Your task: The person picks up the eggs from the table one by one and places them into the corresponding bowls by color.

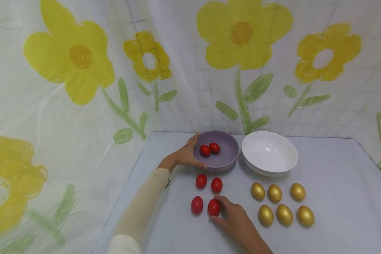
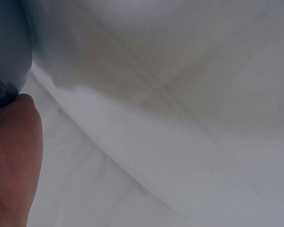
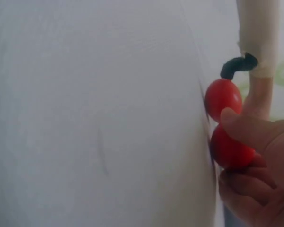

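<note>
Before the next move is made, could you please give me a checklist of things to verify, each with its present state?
1. Right grip pinches a red egg: ok.
2. Left grip holds the purple bowl: ok.
3. Purple bowl has room: ok, two red eggs inside.
4. Golden eggs apart from red ones: ok.
5. All red eggs in the bowl: not ok, four eggs outside, one pinched.
6. Pinched egg raised from the tabletop: cannot tell.

Head view: bright, diffuse light; glints in white bowl [image 1: 274,160], towards four o'clock; soft shadows on worktop [image 1: 174,225]. Left wrist: dim, broad shade towards one o'clock. Right wrist: dim, soft-focused; upper red egg [image 3: 222,98] faintly highlit.
</note>
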`<state>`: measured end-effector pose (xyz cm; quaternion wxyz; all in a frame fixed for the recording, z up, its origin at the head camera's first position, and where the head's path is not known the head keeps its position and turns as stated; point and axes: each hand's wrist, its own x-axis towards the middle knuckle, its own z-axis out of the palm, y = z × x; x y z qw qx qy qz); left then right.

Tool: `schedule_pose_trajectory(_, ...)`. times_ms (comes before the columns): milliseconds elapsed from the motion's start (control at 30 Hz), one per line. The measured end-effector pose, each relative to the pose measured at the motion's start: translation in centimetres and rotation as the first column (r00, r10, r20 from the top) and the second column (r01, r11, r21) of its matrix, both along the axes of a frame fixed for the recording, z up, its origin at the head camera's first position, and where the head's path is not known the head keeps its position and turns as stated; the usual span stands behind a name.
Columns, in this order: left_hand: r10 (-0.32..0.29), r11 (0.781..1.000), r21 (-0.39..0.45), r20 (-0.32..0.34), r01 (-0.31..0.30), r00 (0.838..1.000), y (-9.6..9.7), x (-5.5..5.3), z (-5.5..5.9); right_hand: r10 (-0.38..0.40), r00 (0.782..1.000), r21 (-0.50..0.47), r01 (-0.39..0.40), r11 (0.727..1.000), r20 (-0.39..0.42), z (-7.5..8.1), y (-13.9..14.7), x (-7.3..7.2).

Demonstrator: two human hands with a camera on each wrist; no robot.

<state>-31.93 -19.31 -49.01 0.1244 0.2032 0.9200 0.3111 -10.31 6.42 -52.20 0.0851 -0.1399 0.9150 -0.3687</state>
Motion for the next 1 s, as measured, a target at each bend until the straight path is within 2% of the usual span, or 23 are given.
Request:
schedule_pose_trajectory(100, 0.002, 1.0, 0.004, 0.002, -0.002, 1.0, 0.0, 0.0, 0.1, 0.001, 1.0, -0.016, -0.001, 1.0, 0.006, 0.2, 0.1, 0.0)
schedule_pose_trajectory(200, 0.006, 1.0, 0.0, 0.006, -0.006, 1.0, -0.1, 0.0, 0.1, -0.001, 1.0, -0.054, 0.003, 0.999, 0.03, 1.1, 0.5, -0.2)
schedule_pose_trajectory(300, 0.004, 1.0, -0.002, 0.004, -0.004, 1.0, -0.1, 0.0, 0.0, -0.01, 0.999, -0.109, 0.015, 0.994, 0.039, 2.7, 1.5, -0.9)
schedule_pose_trajectory(367, 0.0, 1.0, 0.004, 0.004, 0.0, 1.0, -0.1, 0.0, -0.1, -0.007, 1.0, -0.14, 0.005, 0.99, -0.014, 4.0, 2.5, -1.8)
schedule_pose_trajectory(467, -0.002, 1.0, 0.019, 0.005, 0.002, 1.0, -0.1, 0.0, -0.2, 0.019, 0.988, -0.158, -0.043, 0.986, -0.154, 6.5, 4.0, -3.4)
schedule_pose_trajectory(567, 0.003, 1.0, 0.025, 0.022, -0.003, 1.0, -0.2, 0.1, -0.2, 0.047, 0.954, -0.126, -0.088, 0.988, -0.295, 9.1, 5.5, -5.2)
schedule_pose_trajectory(600, 0.003, 1.0, 0.029, 0.024, -0.004, 1.0, -0.2, 0.1, -0.2, 0.05, 0.95, -0.119, -0.091, 0.989, -0.309, 10.0, 5.8, -5.7)
schedule_pose_trajectory(700, 0.003, 0.999, 0.037, 0.027, -0.004, 1.0, -0.2, 0.1, -0.3, 0.069, 0.915, -0.07, -0.106, 0.992, -0.398, 12.1, 6.6, -7.7)
schedule_pose_trajectory(833, 0.002, 0.999, 0.033, 0.022, -0.003, 1.0, -0.3, 0.0, -0.4, 0.108, 0.869, -0.027, -0.138, 0.99, -0.482, 13.7, 6.8, -10.9)
schedule_pose_trajectory(900, 0.002, 1.0, 0.028, 0.025, -0.002, 1.0, -0.3, 0.0, -0.4, 0.12, 0.862, -0.008, -0.142, 0.99, -0.493, 14.0, 6.5, -12.5)
schedule_pose_trajectory(1000, 0.0, 1.0, 0.024, 0.023, -0.001, 1.0, -0.3, 0.0, -0.5, 0.13, 0.879, 0.038, -0.127, 0.991, -0.458, 13.9, 5.7, -14.7)
